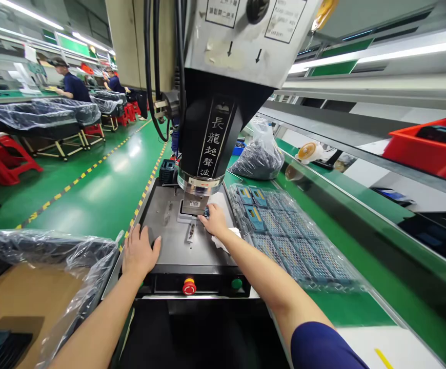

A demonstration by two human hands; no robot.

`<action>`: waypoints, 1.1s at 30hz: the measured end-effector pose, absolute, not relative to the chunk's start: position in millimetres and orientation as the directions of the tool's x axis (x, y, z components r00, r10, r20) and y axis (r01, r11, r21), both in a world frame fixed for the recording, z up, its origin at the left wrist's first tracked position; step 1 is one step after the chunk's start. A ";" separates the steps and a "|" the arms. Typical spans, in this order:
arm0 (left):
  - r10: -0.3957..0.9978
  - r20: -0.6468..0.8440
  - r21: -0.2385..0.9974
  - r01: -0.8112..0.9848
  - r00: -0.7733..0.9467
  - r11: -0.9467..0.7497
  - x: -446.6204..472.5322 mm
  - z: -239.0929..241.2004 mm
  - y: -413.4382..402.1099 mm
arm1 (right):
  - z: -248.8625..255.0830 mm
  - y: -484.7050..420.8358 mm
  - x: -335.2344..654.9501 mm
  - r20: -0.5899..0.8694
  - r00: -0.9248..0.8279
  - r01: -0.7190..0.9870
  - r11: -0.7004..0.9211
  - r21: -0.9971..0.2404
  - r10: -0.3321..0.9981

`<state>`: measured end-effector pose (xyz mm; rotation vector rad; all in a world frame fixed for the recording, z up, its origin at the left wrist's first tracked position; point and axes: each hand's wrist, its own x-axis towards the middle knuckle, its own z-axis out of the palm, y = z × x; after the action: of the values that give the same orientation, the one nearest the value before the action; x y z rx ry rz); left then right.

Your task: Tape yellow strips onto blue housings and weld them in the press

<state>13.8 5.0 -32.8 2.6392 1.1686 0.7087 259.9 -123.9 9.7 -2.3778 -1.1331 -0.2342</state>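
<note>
My left hand (141,251) lies on the left part of the machine's metal base plate (169,251), fingers apart and nothing held. Beneath the metal horn (194,203) of an ultrasonic welding machine (211,138), my right hand (215,221) reaches in from the right. Its thumb and fingers close on the edge of a small blue plastic part (206,211), mostly hidden by the hand and the horn. The part is at the light-coloured fixture (184,217) under the horn. A small metal clamp (191,231) sits just in front of the fixture.
Right of the plate lies a clear blister tray (296,236) with several blue parts. A red emergency button (189,286) and green button (237,283) face me. A plastic-lined bin (46,277) stands left; stacked dark parts (167,171) sit behind. Co-workers (75,84) work farther back.
</note>
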 end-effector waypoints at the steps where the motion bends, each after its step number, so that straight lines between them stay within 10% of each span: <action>1: 0.735 0.349 0.335 0.655 0.582 -0.677 14.0 -32.2 5.1 | 8.3 -121.7 260.4 0.353 0.644 0.764 -0.542 -0.352 0.679; 19: 0.718 0.362 0.290 0.661 0.594 -0.692 14.7 -29.1 4.6 | -6.4 -109.1 254.7 0.453 0.513 0.855 -0.485 -0.186 0.730; 28: 0.740 0.394 0.503 0.546 0.546 -0.670 16.3 -30.5 11.6 | 19.8 -134.1 226.6 0.467 0.314 0.949 -0.264 -0.172 0.826; 33: 0.725 0.469 0.616 0.402 0.504 -0.677 5.3 -25.6 6.3 | 44.8 -193.8 175.7 0.327 0.511 0.794 -0.290 -0.534 0.795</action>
<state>5.3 6.3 -25.6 2.3203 0.9294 1.0162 175.7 -193.8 44.8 -2.0981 -1.2923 0.0020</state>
